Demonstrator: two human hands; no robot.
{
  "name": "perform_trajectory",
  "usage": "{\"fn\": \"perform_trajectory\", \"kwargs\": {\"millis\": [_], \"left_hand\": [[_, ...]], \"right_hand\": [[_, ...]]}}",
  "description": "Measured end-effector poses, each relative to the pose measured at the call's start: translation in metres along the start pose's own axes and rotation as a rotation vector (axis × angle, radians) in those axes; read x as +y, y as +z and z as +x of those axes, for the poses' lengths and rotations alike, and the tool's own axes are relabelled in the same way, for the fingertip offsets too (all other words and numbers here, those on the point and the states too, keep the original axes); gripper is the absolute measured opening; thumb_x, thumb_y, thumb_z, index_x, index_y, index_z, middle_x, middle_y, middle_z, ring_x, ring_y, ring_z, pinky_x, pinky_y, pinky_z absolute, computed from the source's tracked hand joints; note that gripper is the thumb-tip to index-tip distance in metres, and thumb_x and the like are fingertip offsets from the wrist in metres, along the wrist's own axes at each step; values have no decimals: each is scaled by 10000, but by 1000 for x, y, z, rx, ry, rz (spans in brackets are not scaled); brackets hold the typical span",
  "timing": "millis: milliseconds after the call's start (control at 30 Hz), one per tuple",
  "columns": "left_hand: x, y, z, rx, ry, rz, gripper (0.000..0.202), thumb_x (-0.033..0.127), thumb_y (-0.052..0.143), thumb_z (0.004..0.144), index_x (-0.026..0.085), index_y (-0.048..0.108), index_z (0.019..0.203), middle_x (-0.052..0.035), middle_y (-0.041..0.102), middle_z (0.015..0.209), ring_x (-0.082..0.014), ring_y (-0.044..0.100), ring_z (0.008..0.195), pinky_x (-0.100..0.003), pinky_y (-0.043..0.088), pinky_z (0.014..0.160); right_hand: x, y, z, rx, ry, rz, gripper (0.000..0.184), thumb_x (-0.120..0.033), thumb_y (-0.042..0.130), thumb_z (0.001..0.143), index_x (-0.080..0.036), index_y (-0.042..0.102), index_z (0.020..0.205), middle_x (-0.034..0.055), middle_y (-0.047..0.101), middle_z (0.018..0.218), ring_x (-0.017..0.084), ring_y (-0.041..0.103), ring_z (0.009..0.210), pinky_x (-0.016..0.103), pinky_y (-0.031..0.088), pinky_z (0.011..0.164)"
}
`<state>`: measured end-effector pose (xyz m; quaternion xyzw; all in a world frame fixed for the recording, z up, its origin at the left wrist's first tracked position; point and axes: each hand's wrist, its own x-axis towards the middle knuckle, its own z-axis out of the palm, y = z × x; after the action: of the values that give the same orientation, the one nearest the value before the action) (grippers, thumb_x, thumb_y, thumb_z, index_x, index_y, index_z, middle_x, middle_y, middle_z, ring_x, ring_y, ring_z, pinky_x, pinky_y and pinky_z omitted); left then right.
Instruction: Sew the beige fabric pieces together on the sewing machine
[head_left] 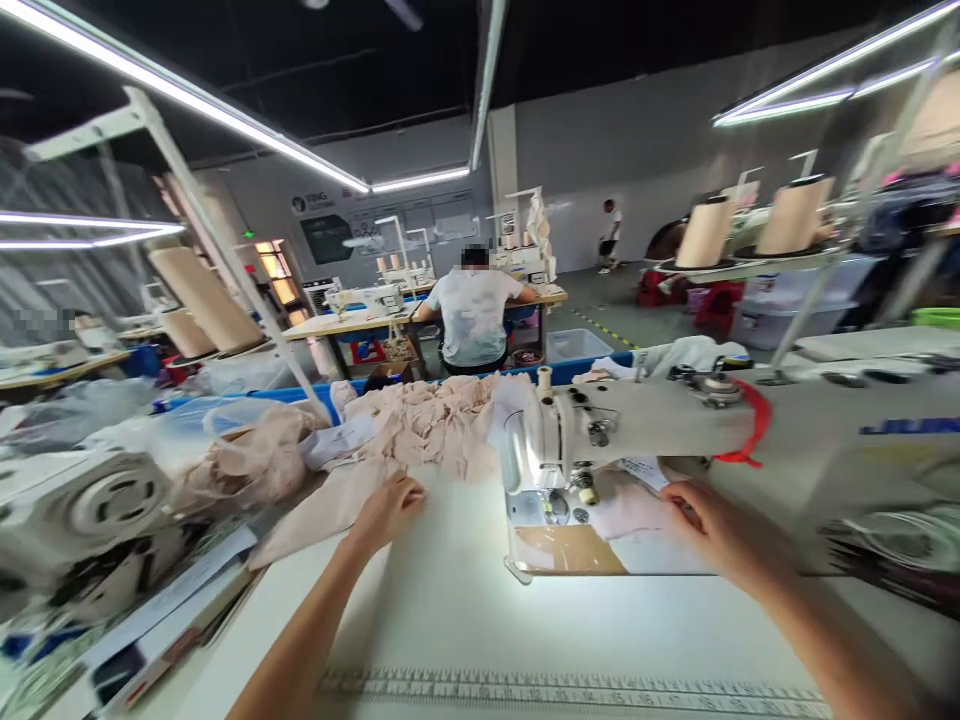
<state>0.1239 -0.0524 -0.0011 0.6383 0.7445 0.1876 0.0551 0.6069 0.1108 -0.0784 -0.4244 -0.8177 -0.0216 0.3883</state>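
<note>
My left hand (388, 507) rests on the white table, its fingers curled onto the edge of a pile of beige fabric (420, 425) that spreads behind it. My right hand (712, 528) lies under the arm of the white sewing machine (637, 420), fingers bent onto a pale fabric piece (630, 510) on the machine bed beside the needle area. A brown patch (568, 548) lies on the bed in front of the needle.
A printed ruler strip (570, 690) runs along the table's near edge. Machines and clutter (90, 520) stand at the left. Thread cones (705, 232) stand on a shelf at the right. A person (474, 318) sits at another table ahead; another stands far back.
</note>
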Motion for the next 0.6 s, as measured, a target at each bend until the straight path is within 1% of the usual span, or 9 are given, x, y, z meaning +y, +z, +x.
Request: {"fn": "perform_trajectory", "kwargs": {"millis": [67,167,267,333,433,467,500,533,600], "left_hand": [[-10,7,3,37,47,-17,225,305,483,899,201,666,821,-66,680,934,-214,685,802,-309,512,734],[-22,14,5,135,118,-45,278,350,447,920,208,641,780,-64,682,869,-219,690,780,-309,514,721],[-28,11,3,232,155,-12,267,347,429,924,220,612,776,-60,697,832,-214,683,725,-303,512,667],[-26,5,0,330,210,33,235,326,428,933,229,598,803,-57,704,833,-217,677,731,-305,516,660],[-10,-3,-5,479,345,60,172,314,447,955,237,575,868,-70,711,868,-250,678,856,-345,539,769],[-3,-3,-8,482,385,39,155,316,452,961,237,563,888,-70,706,864,-251,675,867,-354,538,793],[5,-3,-10,448,409,-1,145,322,452,971,236,550,908,-62,698,850,-241,669,842,-350,535,789],[14,-2,-12,380,416,-55,146,333,444,985,235,535,926,-45,684,820,-219,657,779,-331,528,750],[31,2,-16,174,391,-173,171,366,413,1014,236,506,953,4,640,736,-169,598,636,-279,482,644]], "right_hand": [[-7,-6,2,-30,-13,-14,152,-272,467,918,-253,617,928,72,754,943,196,677,646,300,434,521],[-14,-13,3,-65,-16,-31,161,-218,465,909,-242,621,940,62,752,942,183,694,687,273,460,548],[-17,-15,5,-73,-2,-37,171,-195,462,909,-236,623,945,61,748,943,180,696,702,269,477,572],[-21,-16,6,-78,9,-41,172,-196,462,911,-230,627,947,64,747,944,173,677,663,273,473,569],[-40,-22,4,-90,27,-25,178,-216,453,926,-223,630,930,62,741,917,155,617,580,284,452,561],[-52,-26,1,-116,23,0,187,-224,449,939,-224,635,936,57,738,914,151,604,574,286,453,570],[-67,-30,-3,-157,12,36,198,-235,445,957,-226,643,952,51,736,918,149,601,585,286,457,583],[-85,-34,-8,-217,-11,84,212,-247,441,979,-232,652,981,42,733,932,146,605,604,282,463,599],[-123,-40,-19,-351,-70,167,247,-266,421,1024,-244,662,1077,34,718,976,145,633,680,272,471,628]]}}
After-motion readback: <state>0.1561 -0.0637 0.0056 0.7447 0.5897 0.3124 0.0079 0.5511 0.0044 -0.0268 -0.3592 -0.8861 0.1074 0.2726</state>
